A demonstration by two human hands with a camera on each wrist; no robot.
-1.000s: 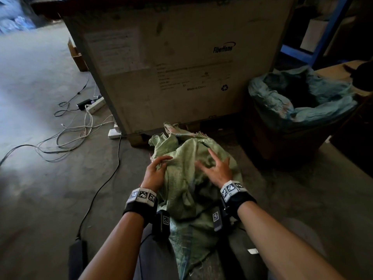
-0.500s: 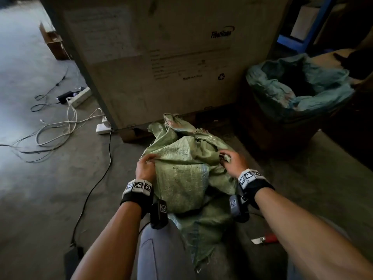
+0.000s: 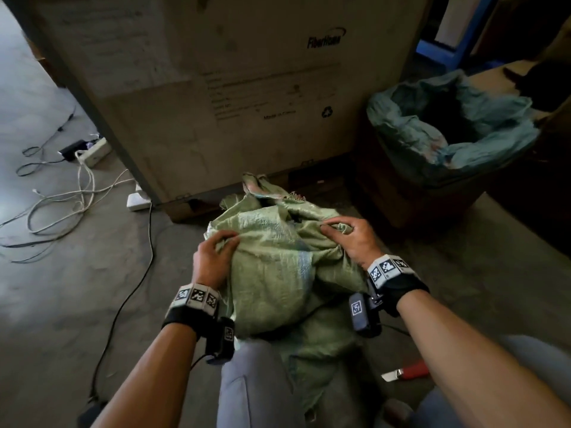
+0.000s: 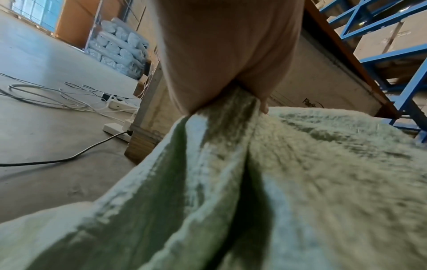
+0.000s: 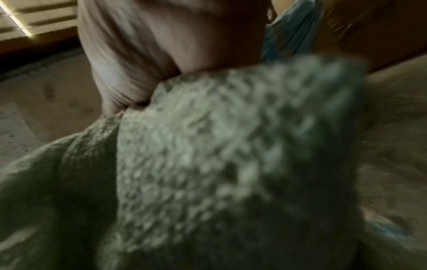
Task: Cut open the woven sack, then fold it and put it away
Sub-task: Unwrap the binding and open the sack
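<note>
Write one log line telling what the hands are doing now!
stage: folding | left hand: grips woven sack | right hand: pinches sack | knife: on floor

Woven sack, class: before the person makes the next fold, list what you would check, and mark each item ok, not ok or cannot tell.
1. Left hand grips the woven sack at its left edge: ok.
2. Right hand pinches the sack's right side: ok.
3. Sack lies flat and smooth for folding: not ok, it is bunched and creased.
4. Knife set down away from both hands: ok, on the floor by the right forearm.
5. Sack fully cut open: cannot tell.
</note>
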